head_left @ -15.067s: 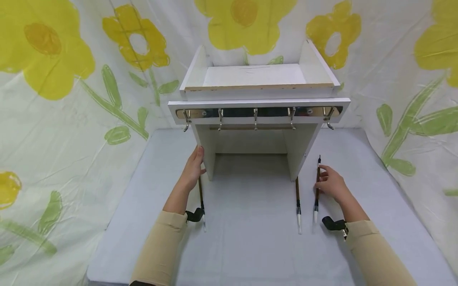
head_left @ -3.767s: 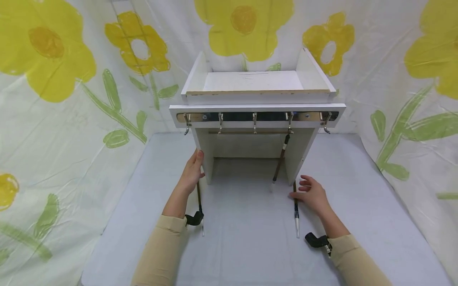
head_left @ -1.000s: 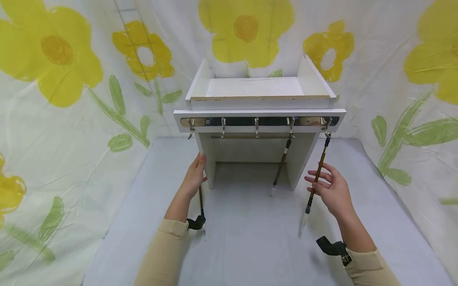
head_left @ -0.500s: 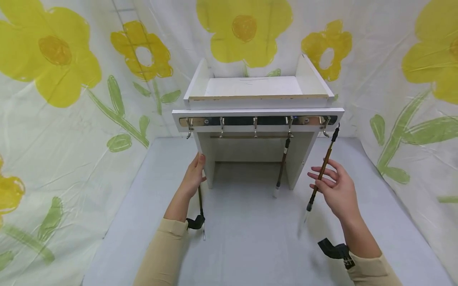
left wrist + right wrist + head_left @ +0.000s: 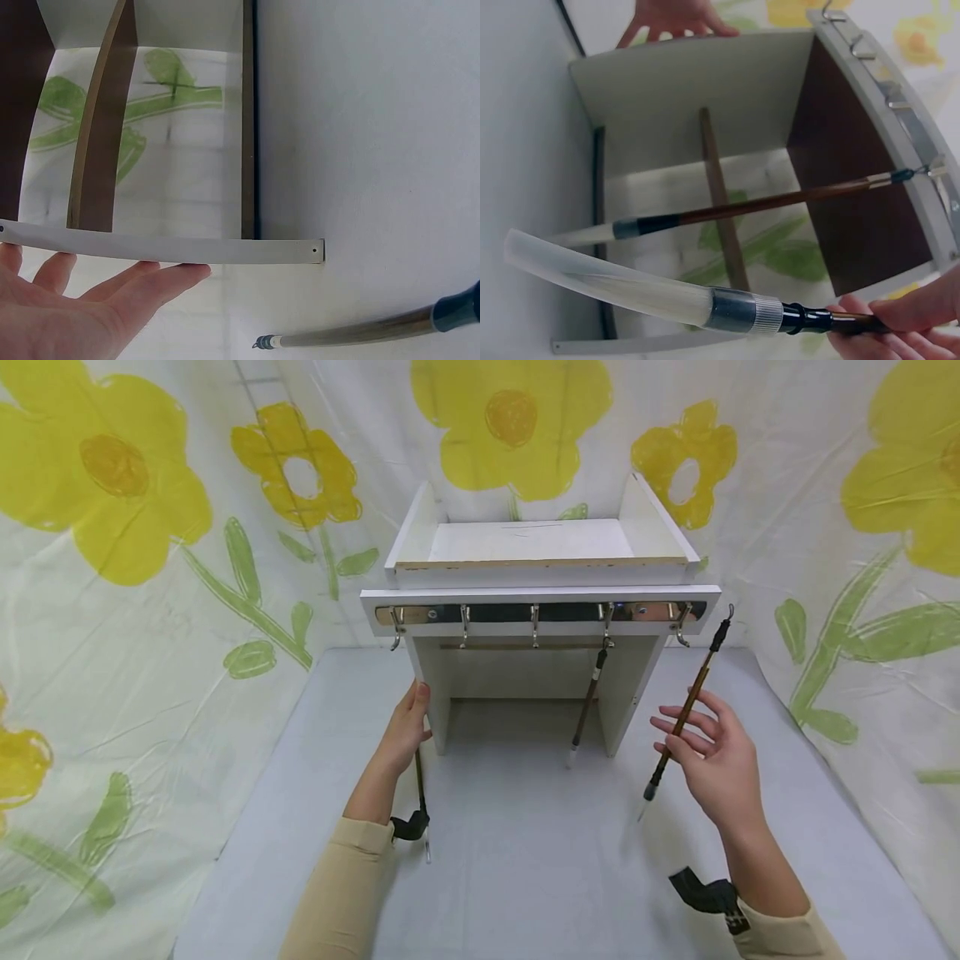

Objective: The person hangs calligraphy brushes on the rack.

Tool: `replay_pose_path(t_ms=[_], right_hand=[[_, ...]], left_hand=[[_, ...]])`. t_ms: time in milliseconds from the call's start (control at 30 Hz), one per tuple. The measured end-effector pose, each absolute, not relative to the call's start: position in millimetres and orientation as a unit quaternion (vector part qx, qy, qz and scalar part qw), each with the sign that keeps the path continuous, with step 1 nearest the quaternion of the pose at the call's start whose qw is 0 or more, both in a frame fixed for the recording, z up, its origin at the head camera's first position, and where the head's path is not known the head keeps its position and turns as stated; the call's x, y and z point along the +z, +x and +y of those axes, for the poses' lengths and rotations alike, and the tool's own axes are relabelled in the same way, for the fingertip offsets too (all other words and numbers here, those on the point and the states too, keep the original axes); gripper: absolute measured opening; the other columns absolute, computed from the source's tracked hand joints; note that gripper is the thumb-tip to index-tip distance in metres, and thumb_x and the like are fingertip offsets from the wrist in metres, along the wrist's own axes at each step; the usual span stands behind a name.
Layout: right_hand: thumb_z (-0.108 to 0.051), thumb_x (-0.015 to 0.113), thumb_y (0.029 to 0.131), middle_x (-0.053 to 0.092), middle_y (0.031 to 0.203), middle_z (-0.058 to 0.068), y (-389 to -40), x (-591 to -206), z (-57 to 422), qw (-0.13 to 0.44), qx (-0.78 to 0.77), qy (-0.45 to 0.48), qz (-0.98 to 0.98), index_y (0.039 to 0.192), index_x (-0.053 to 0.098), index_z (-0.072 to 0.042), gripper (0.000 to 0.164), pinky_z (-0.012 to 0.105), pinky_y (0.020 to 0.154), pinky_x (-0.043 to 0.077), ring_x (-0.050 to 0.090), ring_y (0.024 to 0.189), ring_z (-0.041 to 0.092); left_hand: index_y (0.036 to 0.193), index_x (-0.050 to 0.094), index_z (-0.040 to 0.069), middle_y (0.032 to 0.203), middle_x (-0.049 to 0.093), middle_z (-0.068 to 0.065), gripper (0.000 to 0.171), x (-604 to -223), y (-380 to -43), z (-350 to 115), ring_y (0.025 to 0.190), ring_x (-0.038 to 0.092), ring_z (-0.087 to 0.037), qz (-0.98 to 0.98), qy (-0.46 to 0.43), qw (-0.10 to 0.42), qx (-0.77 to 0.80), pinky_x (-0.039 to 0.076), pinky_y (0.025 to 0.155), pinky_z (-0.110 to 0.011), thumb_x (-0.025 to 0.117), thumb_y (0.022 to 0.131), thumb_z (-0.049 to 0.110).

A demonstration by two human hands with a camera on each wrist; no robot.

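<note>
My right hand (image 5: 720, 764) pinches a calligraphy brush (image 5: 686, 710) with a brown handle and a clear cap over its bristles. The brush is tilted, its top loop apart from and right of the rightmost hook (image 5: 682, 625). Another capped brush (image 5: 588, 702) hangs from the second hook from the right, its tip inside the rack's opening. My left hand (image 5: 403, 727) rests its fairly straight fingers against the left side panel (image 5: 225, 251) of the white rack (image 5: 540, 596). A third brush (image 5: 367, 330) lies on the table beside that hand, partly hidden in the head view.
The rack stands on a pale covered table (image 5: 525, 877), with an open shelf (image 5: 532, 542) on top and a hook rail (image 5: 498, 613) along its front. Behind and around hangs a white cloth (image 5: 180, 710) printed with yellow flowers.
Earlier, two brushes lay right of the rack; one now hangs and my right hand has lifted the other. In the last second its top moved rightward from the rightmost hook. My left hand stayed.
</note>
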State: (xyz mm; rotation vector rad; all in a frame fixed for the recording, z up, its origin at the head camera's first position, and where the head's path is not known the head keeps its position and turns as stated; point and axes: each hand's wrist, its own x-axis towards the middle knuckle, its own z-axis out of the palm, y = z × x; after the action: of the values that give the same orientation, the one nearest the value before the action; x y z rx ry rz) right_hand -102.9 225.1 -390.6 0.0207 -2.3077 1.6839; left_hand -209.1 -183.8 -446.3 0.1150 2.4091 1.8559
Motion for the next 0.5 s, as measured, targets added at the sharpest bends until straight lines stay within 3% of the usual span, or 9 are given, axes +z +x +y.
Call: replay_pose_path(t_ms=[233,500], right_hand=[[-0.001,0.065,0.097,0.064,0.132,0.016,-98,-384,222,0.145,0.589,0.004,-0.795,0.155,0.034,-0.018,0.068,0.023,0.078,0.06,0.072,0.101,0.002],[0.01,0.066,0.092,0.069,0.12,0.001,-92,-376,217,0.176,0.62,0.047,-0.763,0.151,0.041,-0.015,0.069,0.025,0.076,0.06,0.073,0.099,0.005]], left_hand=[[0.164,0.01,0.027,0.17,0.012,-0.006,0.079,-448,-209,-184,0.154,0.02,-0.035,0.791,0.035,0.047,0.609,0.043,0.108,-0.063,0.027,0.1,0.07],[0.164,0.009,0.03,0.17,0.011,-0.005,0.073,-449,-211,-186,0.154,0.02,-0.035,0.79,0.04,0.048,0.61,0.042,0.108,-0.064,0.025,0.102,0.066]])
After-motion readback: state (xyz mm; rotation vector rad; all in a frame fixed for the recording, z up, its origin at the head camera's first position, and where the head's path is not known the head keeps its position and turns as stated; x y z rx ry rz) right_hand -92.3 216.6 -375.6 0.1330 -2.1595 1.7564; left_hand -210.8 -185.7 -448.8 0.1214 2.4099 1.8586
